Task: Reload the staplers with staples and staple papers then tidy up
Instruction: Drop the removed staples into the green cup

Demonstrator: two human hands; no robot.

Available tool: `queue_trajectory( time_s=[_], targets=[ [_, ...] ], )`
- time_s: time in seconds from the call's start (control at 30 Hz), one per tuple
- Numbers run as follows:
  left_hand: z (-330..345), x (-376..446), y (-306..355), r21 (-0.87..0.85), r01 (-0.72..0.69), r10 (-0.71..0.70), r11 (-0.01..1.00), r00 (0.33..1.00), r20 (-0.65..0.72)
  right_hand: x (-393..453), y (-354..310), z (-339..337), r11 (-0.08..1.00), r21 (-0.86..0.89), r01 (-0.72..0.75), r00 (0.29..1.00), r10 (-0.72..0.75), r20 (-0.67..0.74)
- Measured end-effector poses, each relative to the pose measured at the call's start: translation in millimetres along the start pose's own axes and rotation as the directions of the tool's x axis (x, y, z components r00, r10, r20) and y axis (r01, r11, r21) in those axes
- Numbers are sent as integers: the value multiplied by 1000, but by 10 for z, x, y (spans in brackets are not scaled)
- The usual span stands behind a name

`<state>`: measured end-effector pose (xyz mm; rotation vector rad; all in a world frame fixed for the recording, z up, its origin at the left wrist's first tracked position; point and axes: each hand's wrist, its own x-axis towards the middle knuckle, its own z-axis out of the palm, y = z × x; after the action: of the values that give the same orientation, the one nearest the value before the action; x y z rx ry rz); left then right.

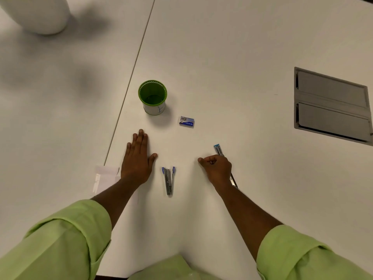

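— What's the right hand (217, 168) doing?

— Its fingers are curled over a slim metal stapler with a teal tip (218, 149), which lies on the white table (232, 67). The teal end sticks out past the knuckles and the tail end shows beside the wrist. Whether the fingers truly clasp it or only rest on it, I can't tell from here.

— And the left hand (137, 158)?

— Flat on the table, palm down, fingers straight and together, thumb spread out. It holds nothing. Its wrist and forearm lie across some white sheets of paper (106, 177) at the table's seam.

— Where's the other stapler?

— Between the two hands, nearer the person: a small metal stapler with blue-purple tips (169, 179), lying swung open in a narrow V, touched by neither hand.

— Staples?

— A little blue and white staple box (187, 121) sits farther out, well apart from both hands. Just left of it stands a green-rimmed mesh pen cup with a white wrap (153, 97), upright.

— Anything else?

— A grey metal cable hatch (331, 106) set into the table off to the right, and rolled-up light green sleeves (66, 235) on both arms.
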<state>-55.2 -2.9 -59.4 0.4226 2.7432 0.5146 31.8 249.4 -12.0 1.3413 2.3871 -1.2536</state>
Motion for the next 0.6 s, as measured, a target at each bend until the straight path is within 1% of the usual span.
queue_trajectory(
  time_s=[0.33, 0.43, 0.5, 0.53, 0.6],
  targets=[
    [-22, 142, -6, 4, 10, -10, 1000, 1000, 18, 123, -81, 67, 988, -127, -90, 996, 89, -13],
    [-23, 145, -42, -5, -7, 7, 1000, 1000, 30, 103, -102, 66, 989, -130, -66, 998, 64, -23],
    [-19, 152, -67, -9, -20, 20, 1000, 999, 40, 80, -104, 45, 995, -86, -51, 999, 50, -19],
    [-12, 154, -78, -7, -25, 25, 1000, 999, 43, 76, -97, 31, 997, -30, -69, 998, 69, -1],
    [6, 157, -93, -7, -34, 35, 999, 999, 42, 57, -79, -8, 974, 162, -156, 987, 147, 65]
  ],
)
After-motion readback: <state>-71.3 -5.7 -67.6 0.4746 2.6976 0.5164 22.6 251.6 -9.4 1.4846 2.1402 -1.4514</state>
